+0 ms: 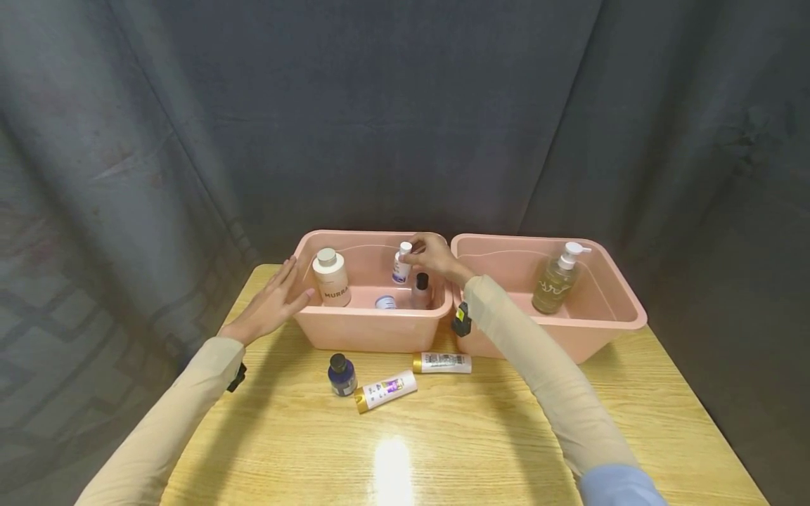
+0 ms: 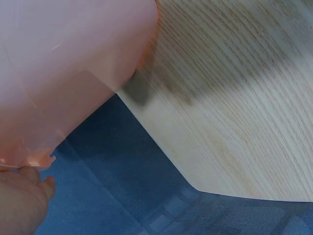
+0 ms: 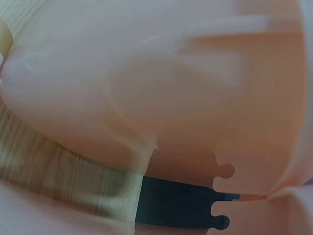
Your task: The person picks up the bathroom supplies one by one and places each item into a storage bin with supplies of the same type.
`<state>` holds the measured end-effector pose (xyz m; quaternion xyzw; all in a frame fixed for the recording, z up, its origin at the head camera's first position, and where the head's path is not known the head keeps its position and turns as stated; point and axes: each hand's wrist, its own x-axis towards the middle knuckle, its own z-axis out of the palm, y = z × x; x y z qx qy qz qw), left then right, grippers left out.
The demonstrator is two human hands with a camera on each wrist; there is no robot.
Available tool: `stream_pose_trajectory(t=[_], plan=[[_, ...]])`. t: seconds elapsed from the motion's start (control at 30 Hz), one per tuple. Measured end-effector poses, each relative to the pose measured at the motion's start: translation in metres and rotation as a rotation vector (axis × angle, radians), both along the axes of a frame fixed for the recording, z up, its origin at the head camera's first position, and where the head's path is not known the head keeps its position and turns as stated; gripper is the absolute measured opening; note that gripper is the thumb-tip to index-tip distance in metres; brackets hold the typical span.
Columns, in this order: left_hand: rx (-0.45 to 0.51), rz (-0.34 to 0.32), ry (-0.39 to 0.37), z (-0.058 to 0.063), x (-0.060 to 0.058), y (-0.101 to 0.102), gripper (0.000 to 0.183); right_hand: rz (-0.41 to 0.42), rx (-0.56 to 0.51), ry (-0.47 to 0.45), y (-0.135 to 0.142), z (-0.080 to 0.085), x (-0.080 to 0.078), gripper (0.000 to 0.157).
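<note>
My right hand (image 1: 436,254) pinches a small white bottle (image 1: 401,264) with a white cap, upright over the left pink bin (image 1: 367,330). Beside it in that bin stands a clear bottle with a black cap (image 1: 421,289), and a small white-lidded jar (image 1: 385,302) lies near the front wall. My left hand (image 1: 268,302) rests at the bin's left rim with fingers straight, next to a large white bottle (image 1: 332,280) inside. In the left wrist view, the left hand (image 2: 24,200) touches the bin's rim. The right wrist view shows mostly pink bin wall (image 3: 195,98).
To the right, a second pink bin (image 1: 626,325) holds a pump bottle (image 1: 553,287). In front of the bins on the wooden table (image 1: 304,450) are a dark blue bottle (image 1: 342,377) and two white tubes with gold caps, one tube (image 1: 392,388) nearer, another tube (image 1: 446,362) close to the bins.
</note>
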<state>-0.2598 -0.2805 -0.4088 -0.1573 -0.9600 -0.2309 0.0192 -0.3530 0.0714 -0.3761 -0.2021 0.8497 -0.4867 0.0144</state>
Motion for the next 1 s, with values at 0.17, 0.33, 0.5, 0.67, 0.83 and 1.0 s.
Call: stream_pose_trajectory(t=[0.17, 0.33, 0.5, 0.67, 0.83, 1.0], plan=[[0.002, 0.000, -0.003, -0.0007, -0.0005, 0.0004, 0.082, -0.011, 0.006, 0.025, 0.0018, -0.0001, -0.0011, 0.027], [-0.001, 0.001, -0.005, -0.0014, -0.0004, 0.0002, 0.082, -0.011, 0.004, 0.015, 0.0037, 0.0012, -0.0005, 0.028], [-0.003, 0.000, 0.002, -0.0014, -0.0009, 0.0003, 0.084, 0.012, -0.021, -0.002, 0.0041, 0.0012, -0.0011, 0.028], [-0.004, -0.003, -0.007, -0.0012, -0.0011, 0.0004, 0.087, 0.032, -0.046, -0.029, 0.0038, -0.0004, -0.0017, 0.027], [-0.008, -0.004, -0.012, -0.0006, -0.0010, 0.0004, 0.088, 0.040, -0.054, -0.034, 0.0041, -0.0011, -0.0016, 0.026], [-0.008, -0.007, -0.005, -0.0002, -0.0008, 0.0008, 0.086, 0.044, -0.060, -0.049, 0.0048, -0.0008, -0.0011, 0.027]])
